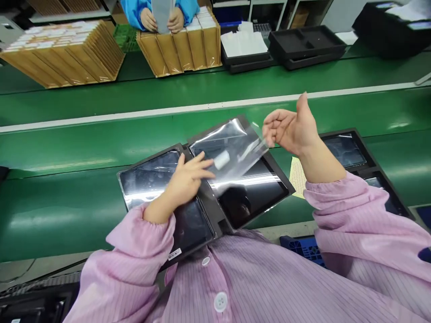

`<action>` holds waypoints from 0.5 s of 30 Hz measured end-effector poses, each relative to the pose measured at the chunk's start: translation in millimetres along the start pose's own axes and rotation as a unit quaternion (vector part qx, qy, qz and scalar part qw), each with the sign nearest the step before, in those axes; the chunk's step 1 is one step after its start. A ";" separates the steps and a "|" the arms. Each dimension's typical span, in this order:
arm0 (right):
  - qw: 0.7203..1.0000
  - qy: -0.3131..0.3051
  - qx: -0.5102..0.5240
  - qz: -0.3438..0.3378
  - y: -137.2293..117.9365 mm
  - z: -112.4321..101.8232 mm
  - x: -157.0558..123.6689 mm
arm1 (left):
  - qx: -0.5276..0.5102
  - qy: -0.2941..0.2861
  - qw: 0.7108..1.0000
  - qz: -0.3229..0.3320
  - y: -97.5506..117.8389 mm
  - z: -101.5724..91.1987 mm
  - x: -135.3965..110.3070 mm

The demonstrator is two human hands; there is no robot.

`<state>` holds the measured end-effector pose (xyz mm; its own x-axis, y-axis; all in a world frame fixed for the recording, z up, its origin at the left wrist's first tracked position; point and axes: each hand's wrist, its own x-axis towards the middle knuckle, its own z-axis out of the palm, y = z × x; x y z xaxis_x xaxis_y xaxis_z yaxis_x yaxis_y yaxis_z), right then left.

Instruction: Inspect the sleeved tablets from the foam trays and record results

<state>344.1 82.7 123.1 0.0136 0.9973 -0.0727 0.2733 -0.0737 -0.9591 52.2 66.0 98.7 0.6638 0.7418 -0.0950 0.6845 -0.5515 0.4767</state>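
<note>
A black two-part tray (210, 204) lies tilted on the green belt in front of me, with a dark glass screen panel in each half: a left panel (148, 179) and a right panel (252, 202). Over the right panel hangs a clear plastic film (240, 163), partly blurred, with a whitish tab (222, 159). My left hand (188, 179) reaches across the left panel, fingers spread, tips close to the film's left edge. Beside the film's upper right corner is my right hand (291, 128), thumb raised apart and fingers loosely bent; whether they touch the film is unclear.
Another black tray with panels (365, 166) lies at right, near a yellow printed sheet (298, 177). Across the belt stand brown packed stacks (67, 58), black trays (306, 45) and a co-worker's hands (175, 20) holding a grey panel. A blue crate (303, 249) sits below.
</note>
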 end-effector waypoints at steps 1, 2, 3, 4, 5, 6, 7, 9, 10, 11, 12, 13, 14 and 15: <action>0.998 -0.005 -0.046 0.045 -1.6 -0.6 -7.5 | 0.027 -0.028 0.999 0.036 10.3 5.1 -8.7; 0.990 -0.005 -0.115 0.081 -2.1 1.5 -13.8 | 0.053 -0.052 0.994 0.078 21.1 11.6 -18.4; 0.974 0.000 -0.199 0.105 -1.8 6.2 -19.0 | 0.072 -0.070 0.987 0.124 31.4 18.9 -28.5; 0.951 0.007 -0.286 0.114 -0.8 12.8 -23.0 | 0.084 -0.073 0.980 0.165 40.3 26.5 -38.1; 0.925 0.014 -0.363 0.115 0.4 20.5 -26.0 | 0.097 -0.062 0.976 0.183 47.2 33.7 -46.6; 0.901 0.025 -0.418 0.111 1.5 28.2 -28.4 | 0.106 -0.050 0.973 0.197 51.7 40.0 -53.3; 0.888 0.037 -0.445 0.111 2.4 34.9 -30.5 | 0.113 -0.036 0.972 0.203 54.1 45.0 -58.2; 0.904 0.046 -0.406 0.126 2.1 43.1 -35.6 | 0.113 -0.021 0.970 0.213 53.9 49.9 -63.2; 0.929 0.034 -0.344 0.135 0.7 44.3 -39.1 | 0.104 -0.017 0.970 0.220 52.3 49.7 -64.3; 0.954 0.014 -0.263 0.141 -1.9 43.9 -43.3 | 0.090 -0.016 0.970 0.226 50.1 47.9 -65.3; 0.974 -0.011 -0.179 0.142 -5.6 42.6 -48.0 | 0.073 -0.013 0.971 0.227 47.6 44.6 -66.7; 0.984 -0.030 -0.104 0.142 -10.3 41.2 -53.1 | 0.054 -0.006 0.973 0.223 44.5 40.2 -68.9; 0.988 -0.039 -0.047 0.145 -16.0 40.4 -58.2 | 0.036 0.006 0.977 0.210 40.7 35.1 -72.3; 0.988 -0.038 -0.009 0.147 -22.1 41.3 -63.0 | 0.017 0.027 0.982 0.188 35.9 29.8 -77.1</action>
<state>297.5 21.2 137.7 0.0229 0.9293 -0.3687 0.2848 -0.3595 -0.8886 34.6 -22.4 97.1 0.8552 0.5022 0.1284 0.4050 -0.8019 0.4392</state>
